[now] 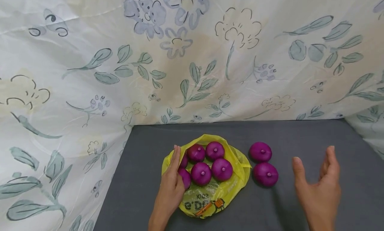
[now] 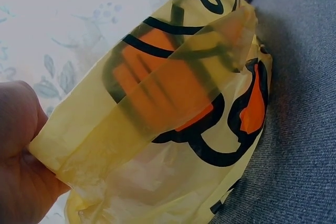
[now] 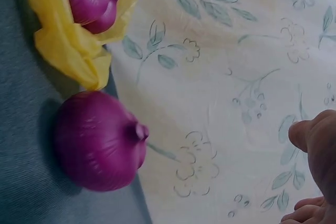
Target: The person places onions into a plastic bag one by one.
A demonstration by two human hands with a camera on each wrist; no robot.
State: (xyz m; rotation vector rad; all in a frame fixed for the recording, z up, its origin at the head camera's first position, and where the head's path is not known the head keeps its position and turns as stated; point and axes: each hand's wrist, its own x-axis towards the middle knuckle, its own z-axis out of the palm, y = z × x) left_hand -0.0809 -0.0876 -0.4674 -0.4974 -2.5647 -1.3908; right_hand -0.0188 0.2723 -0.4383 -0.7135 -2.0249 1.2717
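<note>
A yellow plastic bag [image 1: 207, 191] with printed letters lies with its mouth spread, and several purple onions [image 1: 201, 174] sit inside it. My left hand [image 1: 169, 187] holds the bag's left rim; in the left wrist view the film of the bag runs in between thumb and fingers of the hand [image 2: 23, 156]. To the right of the bag, two more onions [image 1: 265, 174] rest side by side on the grey surface. Farther right, my right hand [image 1: 319, 187] is raised with thumb and fingers spread apart, holding nothing. The right wrist view has one loose onion [image 3: 100, 141] close by.
The dark grey cloth-like tabletop [image 1: 141, 141] reaches back to a hanging floral sheet [image 1: 192, 74]. More of that sheet closes in the left side and the right edge.
</note>
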